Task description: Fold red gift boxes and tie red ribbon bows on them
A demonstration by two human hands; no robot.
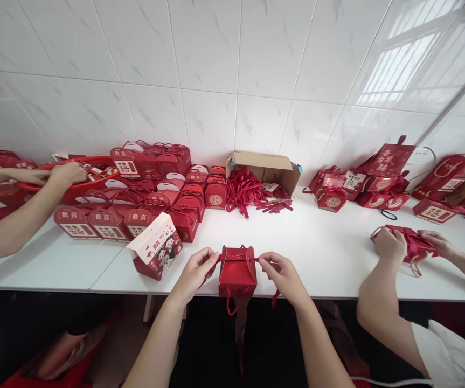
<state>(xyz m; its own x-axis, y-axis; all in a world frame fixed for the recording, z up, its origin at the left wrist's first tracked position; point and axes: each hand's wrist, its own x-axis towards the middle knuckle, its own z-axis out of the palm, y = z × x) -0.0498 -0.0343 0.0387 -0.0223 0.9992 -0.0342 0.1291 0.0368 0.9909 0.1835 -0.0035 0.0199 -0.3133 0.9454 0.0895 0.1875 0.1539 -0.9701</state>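
At the table's front edge, straight ahead of me, lies a small red gift box (pixel 238 277) with a red ribbon (pixel 236 257) across its top. My left hand (pixel 200 267) pinches the ribbon's left end beside the box. On the other side my right hand (pixel 277 271) is closed on the right end, and a loose tail hangs below it. A red cord loop (pixel 232 308) droops from the box's front, over the table edge. Left of my left hand stands a red box with a white printed flap (pixel 159 249), its top partly raised.
Rows of red boxes (pixel 143 196) fill the left of the white table (pixel 289 231). Behind, a cardboard carton (pixel 262 160) spills red ribbons (pixel 246 191). One co-worker's hands (pixel 60 175) reach into a red basin (pixel 113 175); another's (pixel 391 245) hold a red package at right.
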